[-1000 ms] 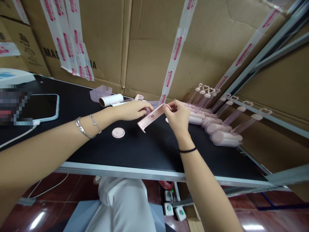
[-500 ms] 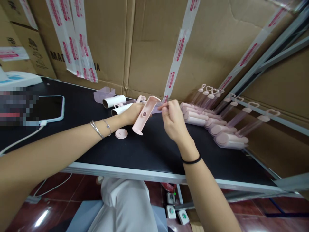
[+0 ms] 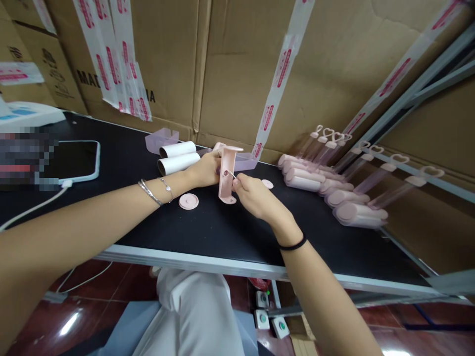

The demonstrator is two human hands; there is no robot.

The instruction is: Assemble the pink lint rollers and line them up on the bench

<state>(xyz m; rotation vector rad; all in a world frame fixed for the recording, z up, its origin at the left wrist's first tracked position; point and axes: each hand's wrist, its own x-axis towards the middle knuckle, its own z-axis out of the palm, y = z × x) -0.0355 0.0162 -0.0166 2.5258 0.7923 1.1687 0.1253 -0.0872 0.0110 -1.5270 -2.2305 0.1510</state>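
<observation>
My left hand [image 3: 205, 170] is closed around the back of a pale pink trough-shaped roller holder [image 3: 226, 188], keeping it upright above the black table. The holder's hollow side, with a small round hole, faces right. Close to that hole is a thin light-coloured rod [image 3: 232, 175], pinched in the fingers of my right hand [image 3: 258, 198]. Whether its tip is inside the hole, I cannot tell. A round pink end cap [image 3: 189, 201] lies below my left wrist. Another pale disc [image 3: 267, 184] rests beyond my right hand. Behind the holder is a translucent purple cover [image 3: 247, 162].
Two white paper-core rolls [image 3: 180, 163] lie left of my left hand, near another purple cover [image 3: 161, 141]. Several pink lint rollers [image 3: 359, 215] with heart-shaped handle ends line the right side. A phone [image 3: 79, 160] on a cable is at the left. Cardboard [image 3: 237, 99] walls the back.
The holder has turned more upright in my left hand. My right hand has moved down and left, bringing the thin rod to the holder's hole. The pale disc has come into view.
</observation>
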